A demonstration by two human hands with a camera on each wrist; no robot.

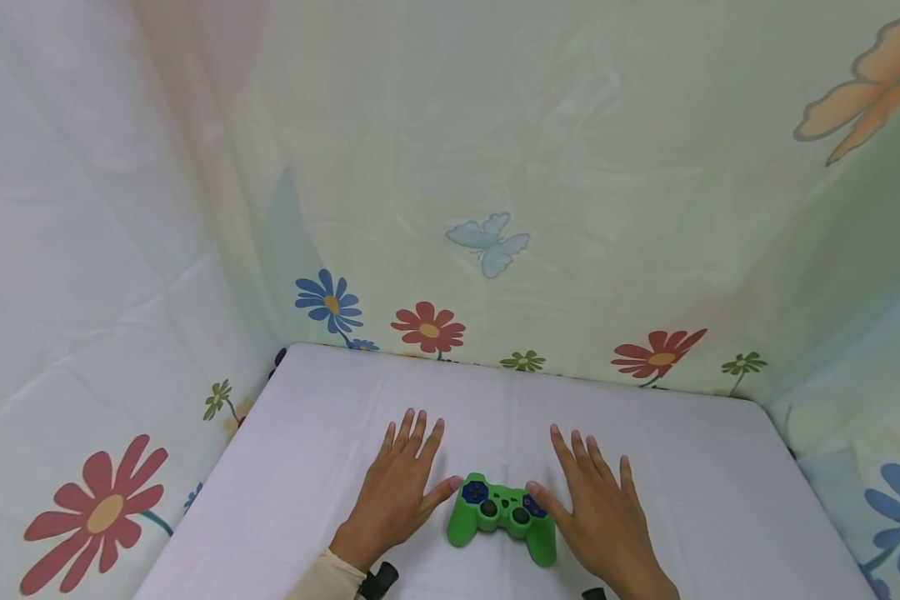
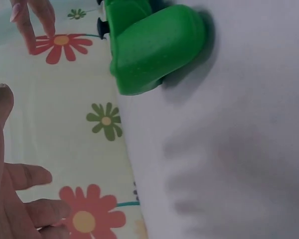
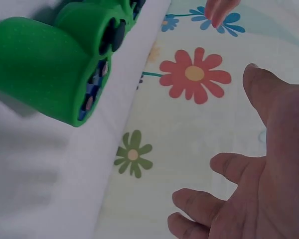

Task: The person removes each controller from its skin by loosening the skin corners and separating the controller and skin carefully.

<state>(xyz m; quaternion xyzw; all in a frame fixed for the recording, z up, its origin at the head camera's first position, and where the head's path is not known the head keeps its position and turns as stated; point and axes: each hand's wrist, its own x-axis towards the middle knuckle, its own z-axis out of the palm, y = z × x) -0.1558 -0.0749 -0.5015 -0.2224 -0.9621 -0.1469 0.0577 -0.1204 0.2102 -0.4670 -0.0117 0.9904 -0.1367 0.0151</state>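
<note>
Prob. approach step: L hand (image 1: 393, 493) & R hand (image 1: 603, 518) hovered, spread wide, empty, beside controller (image 1: 505, 517); grip likely req'd lowering both.

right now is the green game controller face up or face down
Face up: in the head view, the green game controller shows its black thumbsticks on top.

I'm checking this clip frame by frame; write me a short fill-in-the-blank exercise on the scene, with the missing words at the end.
1. The game controller on the table has a mostly ____ body.
2. In the head view, it appears ____ the left hand and the right hand.
3. The head view shows ____ round black thumbsticks on it.
4. The printed butterfly in the head view's top right corner is ____.

Missing words: green; between; two; orange.
</note>
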